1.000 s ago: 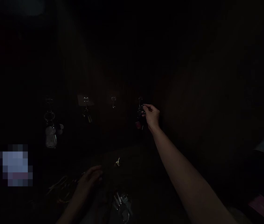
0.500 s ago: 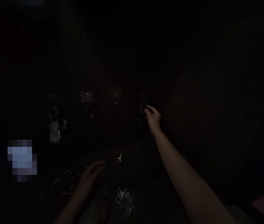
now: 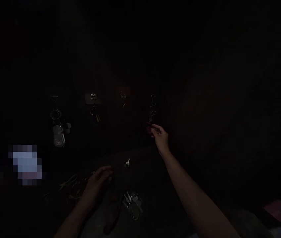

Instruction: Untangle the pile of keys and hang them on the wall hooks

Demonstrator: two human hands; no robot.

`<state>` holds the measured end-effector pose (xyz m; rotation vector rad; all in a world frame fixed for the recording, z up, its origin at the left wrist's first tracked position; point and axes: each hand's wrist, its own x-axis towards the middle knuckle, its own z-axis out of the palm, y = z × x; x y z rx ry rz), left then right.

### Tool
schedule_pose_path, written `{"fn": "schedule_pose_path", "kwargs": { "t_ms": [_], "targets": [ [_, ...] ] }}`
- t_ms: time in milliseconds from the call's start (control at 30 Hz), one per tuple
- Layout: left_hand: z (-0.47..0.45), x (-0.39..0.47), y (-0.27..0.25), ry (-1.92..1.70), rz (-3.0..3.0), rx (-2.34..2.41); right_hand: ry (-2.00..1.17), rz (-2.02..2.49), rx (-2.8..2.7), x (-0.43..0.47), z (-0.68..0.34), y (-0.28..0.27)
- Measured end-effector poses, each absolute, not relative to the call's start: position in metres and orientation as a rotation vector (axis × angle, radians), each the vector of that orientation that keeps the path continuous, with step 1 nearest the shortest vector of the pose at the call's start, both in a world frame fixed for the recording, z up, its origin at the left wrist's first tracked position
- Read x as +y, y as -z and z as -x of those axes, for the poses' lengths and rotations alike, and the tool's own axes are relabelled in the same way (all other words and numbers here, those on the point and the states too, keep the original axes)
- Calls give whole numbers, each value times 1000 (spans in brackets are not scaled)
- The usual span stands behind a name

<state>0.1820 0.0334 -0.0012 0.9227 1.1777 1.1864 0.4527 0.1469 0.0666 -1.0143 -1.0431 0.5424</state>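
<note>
Dull-red, flat-looking tag (image 3: 149,127) hangs at the foot of a roughly vertical string of shiny metal rings (image 3: 153,111) below a silvery wire hook (image 3: 153,96), immediately left of the fingertips of the right hand (image 3: 162,138), the nearer one, whose thumb and fingers stand narrow at its edge (too dark to tell whether they grip it). Lower and to the left, the left hand (image 3: 97,180) is loosely curled with nothing visible in it, near a small, pale metal key (image 3: 127,163).
</note>
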Motion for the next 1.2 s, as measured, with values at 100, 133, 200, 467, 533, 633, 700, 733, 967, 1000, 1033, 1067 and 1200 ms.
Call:
{"fn": "schedule_pose_path", "kwargs": {
  "t_ms": [100, 133, 200, 467, 533, 633, 700, 733, 967, 1000, 1033, 1067, 1200],
  "targets": [
    [-181, 36, 5, -1185, -934, 1182, -578, 1052, -1045, 139, -448, -48],
    [-180, 36, 6, -1182, -942, 1186, -594, 1064, -1049, 137, -447, -42],
    [-180, 36, 7, -1181, -956, 1185, -638, 1094, -1077, 132, -443, -31],
    [-181, 32, 3, -1165, -983, 1182, -784, 1117, -1443, 107, -425, -4],
    [-181, 32, 2, -1169, -979, 1178, -762, 1114, -1647, 101, -420, 4],
    [-182, 32, 3, -1168, -1001, 1187, -685, 1086, -1895, 94, -413, 15],
    [-181, 32, 4, -1162, -1042, 1197, -625, 1058, -2021, 93, -410, 20],
    [-181, 31, 4, -1157, -1063, 1203, -601, 1054, -2065, 92, -409, 22],
    [-181, 31, 6, -1138, -1149, 1220, -504, 1119, -2120, 91, -406, 21],
    [-182, 31, 6, -1139, -1161, 1228, -511, 1122, -2110, 90, -405, 21],
    [-183, 30, 5, -1143, -1176, 1235, -532, 1121, -2092, 89, -404, 20],
    [-184, 30, 5, -1150, -1198, 1244, -570, 1115, -2066, 88, -402, 19],
    [-186, 28, 3, -1164, -1355, 1244, -814, 1097, -1870, 80, -389, 10]
  ]
}}
